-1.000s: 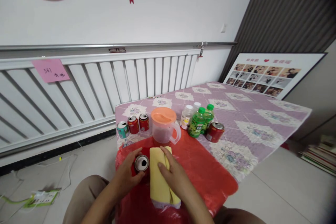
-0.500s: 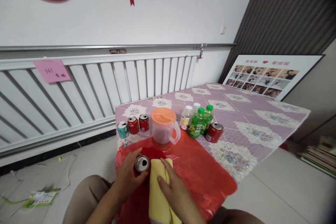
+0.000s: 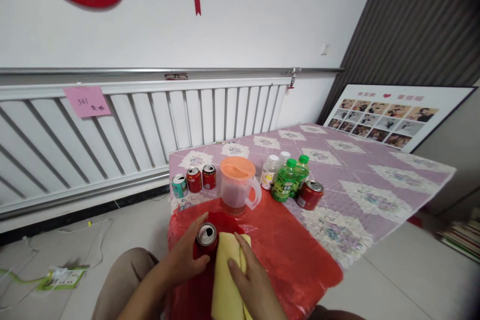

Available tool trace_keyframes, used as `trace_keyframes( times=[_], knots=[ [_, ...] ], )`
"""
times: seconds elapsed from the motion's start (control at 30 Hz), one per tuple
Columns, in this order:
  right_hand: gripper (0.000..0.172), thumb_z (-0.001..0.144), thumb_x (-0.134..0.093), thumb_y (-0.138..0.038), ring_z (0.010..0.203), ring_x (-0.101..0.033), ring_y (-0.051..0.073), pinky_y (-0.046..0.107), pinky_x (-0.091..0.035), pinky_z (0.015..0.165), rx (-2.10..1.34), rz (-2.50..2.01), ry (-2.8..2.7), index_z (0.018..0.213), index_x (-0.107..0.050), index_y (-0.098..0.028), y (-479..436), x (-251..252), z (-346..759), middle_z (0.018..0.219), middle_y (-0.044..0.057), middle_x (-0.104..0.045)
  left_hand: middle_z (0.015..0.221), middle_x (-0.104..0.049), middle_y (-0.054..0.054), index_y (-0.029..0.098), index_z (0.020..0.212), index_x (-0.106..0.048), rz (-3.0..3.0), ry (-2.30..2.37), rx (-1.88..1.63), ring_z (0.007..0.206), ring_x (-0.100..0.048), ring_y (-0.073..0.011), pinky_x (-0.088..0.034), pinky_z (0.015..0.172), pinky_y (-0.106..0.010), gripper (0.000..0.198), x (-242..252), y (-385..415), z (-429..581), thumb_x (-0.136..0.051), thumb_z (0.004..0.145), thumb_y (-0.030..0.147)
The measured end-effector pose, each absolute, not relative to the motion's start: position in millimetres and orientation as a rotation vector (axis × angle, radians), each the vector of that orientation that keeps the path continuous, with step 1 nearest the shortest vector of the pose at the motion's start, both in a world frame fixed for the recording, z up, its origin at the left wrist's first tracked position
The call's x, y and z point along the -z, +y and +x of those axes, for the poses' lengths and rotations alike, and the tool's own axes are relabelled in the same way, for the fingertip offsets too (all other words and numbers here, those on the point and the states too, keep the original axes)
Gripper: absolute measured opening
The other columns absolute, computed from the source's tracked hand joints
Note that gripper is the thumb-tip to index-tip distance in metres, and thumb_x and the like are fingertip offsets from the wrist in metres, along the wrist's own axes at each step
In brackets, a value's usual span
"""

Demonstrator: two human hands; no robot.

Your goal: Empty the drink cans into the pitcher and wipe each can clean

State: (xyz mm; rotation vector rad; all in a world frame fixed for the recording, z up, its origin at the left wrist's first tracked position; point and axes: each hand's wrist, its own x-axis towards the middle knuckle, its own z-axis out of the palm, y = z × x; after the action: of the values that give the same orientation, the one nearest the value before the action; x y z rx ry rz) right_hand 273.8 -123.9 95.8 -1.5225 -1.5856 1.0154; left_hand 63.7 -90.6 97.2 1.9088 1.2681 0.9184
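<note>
My left hand point(image 3: 186, 252) is curved around the left side of an opened red can point(image 3: 207, 238), fingers behind it and thumb in front. The can stands upright on a red plastic sheet point(image 3: 285, 255). Close beside it is a folded yellow cloth point(image 3: 227, 280), gripped by my right hand point(image 3: 252, 277), with the thumb on top and the fingers along its right edge. The cloth's far end is near the can. Just beyond both hands stands a clear pitcher point(image 3: 234, 195) with an orange lid and a little amber liquid at the bottom.
Left of the pitcher stand a teal can point(image 3: 180, 186) and two red cans point(image 3: 194, 180). To its right are white-capped bottles point(image 3: 268, 174), green bottles point(image 3: 284, 183) and another red can point(image 3: 310, 195). A flowered tablecloth point(image 3: 333, 232) covers the table; a radiator point(image 3: 142, 130) runs behind.
The view has shifted slightly, so everything sits a little lower and further right. My left thumb has slid down toward the can's lower side. The right hand stays on the cloth.
</note>
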Motion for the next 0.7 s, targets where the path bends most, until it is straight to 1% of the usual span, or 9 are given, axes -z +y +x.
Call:
trace_keyframes(
  times=[0.07, 0.17, 0.33, 0.47, 0.57, 0.7],
  knots=[
    [0.057, 0.083, -0.052, -0.035, 0.132, -0.047, 0.025, 0.044, -0.036, 0.112, -1.007, -1.518, -1.581, 0.138, -0.047, -0.018, -124, -94, 274, 0.142, 0.011, -0.052, 0.152, -0.038, -0.009, 0.023, 0.147, -0.029, 1.905, 1.245, -0.887, 0.141, -0.034, -0.0275, -0.024, 0.118, -0.051, 0.092, -96, -90, 59, -0.052, 0.061, 0.001],
    [0.057, 0.083, -0.053, -0.035, 0.132, -0.048, 0.024, 0.042, -0.037, 0.111, -1.008, -1.508, -1.571, 0.137, -0.048, -0.020, -124, -91, 274, 0.142, 0.010, -0.052, 0.148, -0.043, -0.010, 0.021, 0.145, -0.033, 1.894, 1.271, -0.940, 0.138, -0.039, -0.0277, -0.026, 0.117, -0.052, 0.087, -92, -88, 59, -0.051, 0.063, 0.000],
    [0.060, 0.084, -0.049, -0.038, 0.134, -0.045, 0.024, 0.043, -0.035, 0.113, -1.009, -1.514, -1.591, 0.140, -0.045, -0.016, -126, -92, 274, 0.145, 0.013, -0.049, 0.140, -0.049, -0.013, 0.021, 0.142, -0.038, 1.887, 1.372, -1.033, 0.132, -0.044, -0.0311, -0.034, 0.112, -0.052, 0.083, -88, -89, 69, -0.063, 0.064, 0.007],
    [0.061, 0.082, -0.053, -0.039, 0.134, -0.045, 0.025, 0.042, -0.036, 0.112, -1.007, -1.537, -1.546, 0.139, -0.046, -0.019, -126, -95, 276, 0.144, 0.010, -0.050, 0.132, -0.053, -0.013, 0.022, 0.141, -0.040, 1.906, 1.481, -1.053, 0.125, -0.049, -0.0324, -0.039, 0.108, -0.052, 0.084, -86, -92, 76, -0.073, 0.064, 0.017],
    [0.063, 0.082, -0.052, -0.039, 0.135, -0.044, 0.025, 0.043, -0.036, 0.112, -1.027, -1.564, -1.534, 0.140, -0.044, -0.018, -126, -96, 278, 0.145, 0.011, -0.048, 0.134, -0.052, -0.012, 0.024, 0.142, -0.037, 1.921, 1.472, -1.037, 0.127, -0.048, -0.0330, -0.036, 0.109, -0.055, 0.087, -85, -94, 77, -0.074, 0.063, 0.017],
    [0.066, 0.082, -0.049, -0.040, 0.137, -0.041, 0.026, 0.043, -0.034, 0.114, -1.036, -1.569, -1.552, 0.141, -0.042, -0.013, -126, -96, 278, 0.147, 0.013, -0.045, 0.149, -0.040, -0.012, 0.022, 0.146, -0.031, 1.917, 1.318, -0.977, 0.139, -0.035, -0.0319, -0.026, 0.116, -0.054, 0.093, -87, -93, 71, -0.065, 0.060, 0.007]
  ],
)
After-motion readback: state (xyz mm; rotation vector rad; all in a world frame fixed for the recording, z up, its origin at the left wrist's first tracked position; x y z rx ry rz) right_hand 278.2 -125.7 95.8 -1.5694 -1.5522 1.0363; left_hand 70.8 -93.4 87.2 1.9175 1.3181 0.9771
